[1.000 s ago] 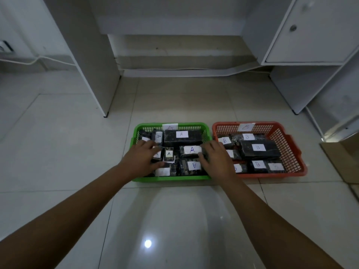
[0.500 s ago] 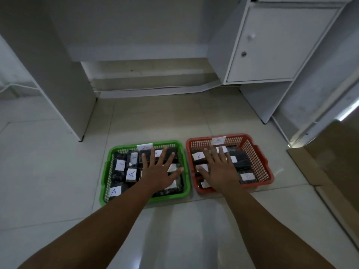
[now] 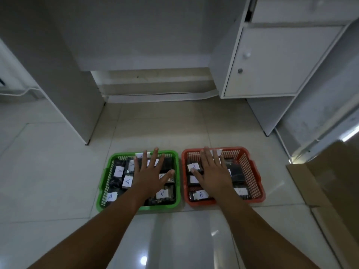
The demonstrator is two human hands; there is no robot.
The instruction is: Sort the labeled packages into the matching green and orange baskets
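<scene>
You are holding your left hand [image 3: 150, 176] flat over the green basket [image 3: 175, 155], fingers straight and spread apart. Just right of that basket, your right hand [image 3: 214, 174] is lying flat over the orange basket [image 3: 250, 162], fingers straight and close together. Dark A-labeled packages [image 3: 127, 181] are sitting inside the green basket, B-labeled packages [image 3: 200, 195] inside the orange one.

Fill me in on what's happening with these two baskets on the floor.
A person is sorting labeled packages. The left hand is spread flat, fingers straight, over the green basket, whose dark packages carry white A labels. The right hand is spread the same way over the orange basket, where the readable labels say B. Neither hand holds anything, and no loose packages lie on the tiled floor in view, so the sorting looks finished.
</scene>
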